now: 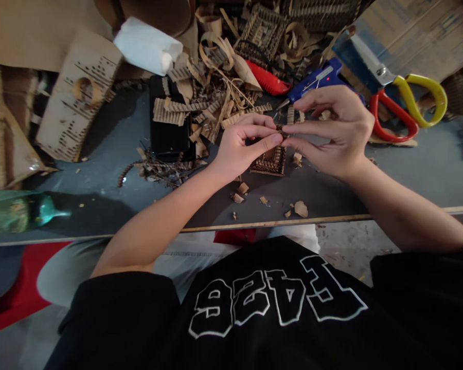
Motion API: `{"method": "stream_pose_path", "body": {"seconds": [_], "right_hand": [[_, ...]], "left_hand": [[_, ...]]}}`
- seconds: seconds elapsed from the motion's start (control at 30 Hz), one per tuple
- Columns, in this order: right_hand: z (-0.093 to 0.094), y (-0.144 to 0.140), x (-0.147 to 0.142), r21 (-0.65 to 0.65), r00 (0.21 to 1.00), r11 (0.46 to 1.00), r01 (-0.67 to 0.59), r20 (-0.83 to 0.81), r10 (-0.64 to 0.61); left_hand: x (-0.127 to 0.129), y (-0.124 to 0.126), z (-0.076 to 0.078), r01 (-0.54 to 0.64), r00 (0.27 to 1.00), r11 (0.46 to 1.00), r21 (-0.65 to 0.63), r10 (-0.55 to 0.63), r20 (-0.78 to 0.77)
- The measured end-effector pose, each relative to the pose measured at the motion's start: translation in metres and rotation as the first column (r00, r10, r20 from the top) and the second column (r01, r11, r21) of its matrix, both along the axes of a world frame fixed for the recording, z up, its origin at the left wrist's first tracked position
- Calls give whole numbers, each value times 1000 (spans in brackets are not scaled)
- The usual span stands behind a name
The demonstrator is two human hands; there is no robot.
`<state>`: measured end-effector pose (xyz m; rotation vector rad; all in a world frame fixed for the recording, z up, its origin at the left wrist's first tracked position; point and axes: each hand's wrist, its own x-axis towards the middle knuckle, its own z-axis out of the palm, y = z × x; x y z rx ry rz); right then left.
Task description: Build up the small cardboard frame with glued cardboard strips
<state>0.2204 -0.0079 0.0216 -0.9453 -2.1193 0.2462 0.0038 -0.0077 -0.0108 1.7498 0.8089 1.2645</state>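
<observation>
Both hands (281, 134) pinch a cardboard bit (281, 131) over the scrap-strewn grey table (409, 169)

Brown ribbed cardboard bit (281, 131) pinched betw. left hand (241, 149) & right hand (335, 131); brown corrugated square frame (270, 160) just below. Table (111, 154) grey-blue w/ tan scraps. Far right: scissors (405, 103), one loop red, one yellow; glue gun (320, 78) blue w/ white label. Red cutter (266, 79) far centre. Black tray (168, 136). Near: black shirt (254, 308), white lettering. Left: green bottle (19, 213).

Grey worktable (409, 174) (wood-edged) above pale concrete floor (347, 252), dimly lit.
</observation>
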Motion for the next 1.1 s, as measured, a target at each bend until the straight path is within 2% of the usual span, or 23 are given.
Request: {"method": "stream_pose_path", "body": {"seconds": [0.23,0.63,0.7,0.8,0.87,0.93,1.1], "right_hand": [[4,-1,-2,132,998,991,-11,-66,20],[3,-2,-4,51,999,999,21,-28,-19],[2,0,-3,121,998,993,0,-68,8],[1,5,-3,301,986,952,-59,-133,103],[0,6,-3,343,980,935,-87,-138,142],[0,5,-3,302,982,950,-85,-134,130],[-2,-1,-4,133,996,991,0,-86,12]], "left_hand": [[2,-2,-2,-13,999,1000,-5,14,40],[3,-1,-5,-28,999,1000,-4,28,33],[3,-1,-5,-33,998,999,-8,33,50],[3,-1,-3,-35,997,999,-18,36,71],[3,-1,-3,-36,997,999,-20,37,66],[3,-1,-3,-36,998,999,-21,37,57],[4,-4,-3,-55,996,998,-17,56,73]]}}
